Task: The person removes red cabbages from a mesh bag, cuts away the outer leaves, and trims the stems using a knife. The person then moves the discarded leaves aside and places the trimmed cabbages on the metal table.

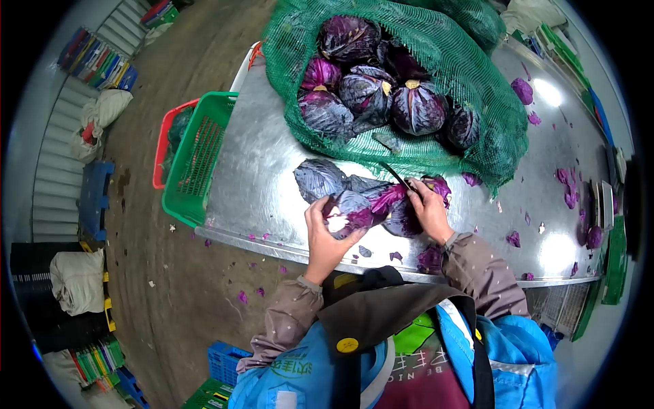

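Note:
My left hand is wrapped round a red cabbage with a pale cut stem, just above the near edge of the metal table. In my right hand is a knife, its dark blade pointing up and to the left. Loose purple leaves lie between and beneath my hands. Behind them, a green mesh sack lies open toward me with several red cabbages inside.
Left of the table stand a green basket and a red basket. Leaf scraps are scattered over the table's right side. A second mesh sack lies at the back. Blue crates stand on the floor near my left elbow.

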Action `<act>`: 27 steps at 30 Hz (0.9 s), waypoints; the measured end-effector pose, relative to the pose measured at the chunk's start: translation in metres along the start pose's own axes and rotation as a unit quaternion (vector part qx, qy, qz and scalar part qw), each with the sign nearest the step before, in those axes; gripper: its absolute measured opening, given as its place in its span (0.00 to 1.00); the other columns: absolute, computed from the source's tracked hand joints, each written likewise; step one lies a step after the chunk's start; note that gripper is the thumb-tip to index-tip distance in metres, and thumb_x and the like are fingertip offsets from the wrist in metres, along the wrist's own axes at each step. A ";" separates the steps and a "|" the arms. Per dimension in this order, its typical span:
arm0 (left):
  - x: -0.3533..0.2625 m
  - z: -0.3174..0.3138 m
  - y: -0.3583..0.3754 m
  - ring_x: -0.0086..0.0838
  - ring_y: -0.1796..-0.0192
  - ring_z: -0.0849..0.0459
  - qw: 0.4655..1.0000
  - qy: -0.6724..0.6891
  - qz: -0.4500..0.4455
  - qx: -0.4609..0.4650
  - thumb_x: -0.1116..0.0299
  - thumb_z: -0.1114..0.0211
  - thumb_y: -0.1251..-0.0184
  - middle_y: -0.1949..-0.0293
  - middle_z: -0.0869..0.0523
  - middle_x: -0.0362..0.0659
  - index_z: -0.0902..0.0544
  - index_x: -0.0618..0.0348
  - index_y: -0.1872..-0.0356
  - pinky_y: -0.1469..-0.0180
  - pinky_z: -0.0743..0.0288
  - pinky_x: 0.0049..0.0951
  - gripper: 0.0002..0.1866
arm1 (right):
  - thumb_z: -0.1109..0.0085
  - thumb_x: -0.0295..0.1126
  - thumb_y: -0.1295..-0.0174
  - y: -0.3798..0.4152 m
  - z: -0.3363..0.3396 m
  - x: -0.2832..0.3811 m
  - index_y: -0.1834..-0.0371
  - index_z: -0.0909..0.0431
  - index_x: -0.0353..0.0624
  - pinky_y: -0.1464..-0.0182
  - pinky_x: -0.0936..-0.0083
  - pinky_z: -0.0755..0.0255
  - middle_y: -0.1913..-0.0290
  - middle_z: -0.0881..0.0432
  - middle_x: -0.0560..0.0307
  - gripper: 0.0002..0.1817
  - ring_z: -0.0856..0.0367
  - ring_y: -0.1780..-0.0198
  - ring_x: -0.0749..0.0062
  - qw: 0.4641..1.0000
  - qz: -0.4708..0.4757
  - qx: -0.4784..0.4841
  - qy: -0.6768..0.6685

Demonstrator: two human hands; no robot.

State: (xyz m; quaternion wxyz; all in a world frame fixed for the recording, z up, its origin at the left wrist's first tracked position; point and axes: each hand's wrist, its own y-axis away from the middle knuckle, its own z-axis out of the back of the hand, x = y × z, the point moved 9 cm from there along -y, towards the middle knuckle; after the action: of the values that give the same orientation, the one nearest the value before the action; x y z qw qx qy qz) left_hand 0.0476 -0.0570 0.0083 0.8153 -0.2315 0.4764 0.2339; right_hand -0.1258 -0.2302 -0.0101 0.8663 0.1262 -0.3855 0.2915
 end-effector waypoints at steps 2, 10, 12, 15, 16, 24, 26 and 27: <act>-0.001 -0.003 -0.003 0.44 0.44 0.30 1.000 -0.007 0.014 0.000 0.59 0.21 0.58 0.48 0.32 0.53 0.38 0.66 0.39 0.40 0.35 0.39 0.47 | 0.50 0.31 0.34 0.003 0.008 0.042 0.31 0.38 0.51 0.65 0.56 0.28 0.65 0.19 0.40 0.26 0.20 0.67 0.45 0.995 -0.020 0.003 0.101; -0.009 -0.011 -0.013 0.45 0.48 0.29 0.998 -0.052 0.020 0.008 0.63 0.21 0.60 0.52 0.32 0.53 0.35 0.69 0.45 0.45 0.32 0.40 0.42 | 0.44 0.32 0.43 0.016 -0.033 0.125 0.37 0.29 0.63 0.73 0.68 0.23 0.56 0.26 0.50 0.27 0.17 0.69 0.58 0.948 0.236 0.106 0.185; -0.006 -0.011 -0.016 0.46 0.48 0.28 0.998 -0.049 0.027 0.003 0.63 0.21 0.60 0.52 0.31 0.54 0.35 0.69 0.45 0.45 0.31 0.40 0.42 | 0.45 0.32 0.44 0.010 -0.032 0.129 0.37 0.29 0.63 0.74 0.67 0.24 0.59 0.27 0.47 0.28 0.17 0.71 0.59 0.938 0.257 0.079 0.221; -0.004 -0.012 -0.020 0.47 0.47 0.28 0.998 -0.055 0.029 -0.001 0.62 0.21 0.60 0.51 0.31 0.54 0.36 0.69 0.43 0.44 0.31 0.40 0.43 | 0.46 0.31 0.43 -0.004 -0.036 0.123 0.37 0.29 0.63 0.75 0.66 0.24 0.58 0.26 0.46 0.27 0.17 0.73 0.57 0.947 0.223 0.050 0.225; -0.003 -0.013 -0.021 0.48 0.46 0.28 0.998 -0.057 0.026 0.008 0.62 0.21 0.60 0.50 0.31 0.55 0.36 0.69 0.42 0.43 0.31 0.41 0.44 | 0.48 0.29 0.43 -0.008 -0.036 0.123 0.38 0.28 0.61 0.75 0.65 0.24 0.59 0.26 0.44 0.26 0.18 0.75 0.56 0.952 0.211 0.043 0.220; -0.021 -0.016 -0.008 0.49 0.41 0.32 0.995 -0.065 -0.071 0.021 0.55 0.21 0.58 0.46 0.32 0.57 0.39 0.68 0.38 0.38 0.37 0.42 0.49 | 0.54 0.35 0.33 -0.056 -0.036 0.064 0.49 0.27 0.45 0.63 0.49 0.28 0.66 0.20 0.37 0.13 0.21 0.66 0.40 0.982 0.085 0.100 0.134; -0.009 -0.011 -0.010 0.48 0.41 0.32 0.999 -0.036 -0.032 0.021 0.55 0.21 0.58 0.45 0.32 0.56 0.39 0.68 0.38 0.38 0.36 0.42 0.48 | 0.53 0.35 0.33 -0.045 -0.030 0.078 0.49 0.27 0.44 0.62 0.49 0.28 0.66 0.20 0.37 0.13 0.21 0.65 0.41 0.986 0.102 0.090 0.092; 0.000 -0.010 -0.010 0.48 0.41 0.32 1.000 -0.005 0.007 0.021 0.56 0.21 0.57 0.45 0.32 0.56 0.39 0.68 0.38 0.38 0.36 0.42 0.48 | 0.53 0.36 0.33 -0.034 -0.024 0.092 0.49 0.27 0.44 0.61 0.50 0.28 0.65 0.20 0.37 0.13 0.20 0.64 0.41 0.989 0.118 0.078 0.052</act>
State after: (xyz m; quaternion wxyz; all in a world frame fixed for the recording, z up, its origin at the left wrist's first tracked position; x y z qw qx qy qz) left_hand 0.0473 -0.0704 0.0055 0.8209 -0.2095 0.4785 0.2308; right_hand -0.0424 -0.2089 0.0420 0.8319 0.1322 -0.3284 0.4273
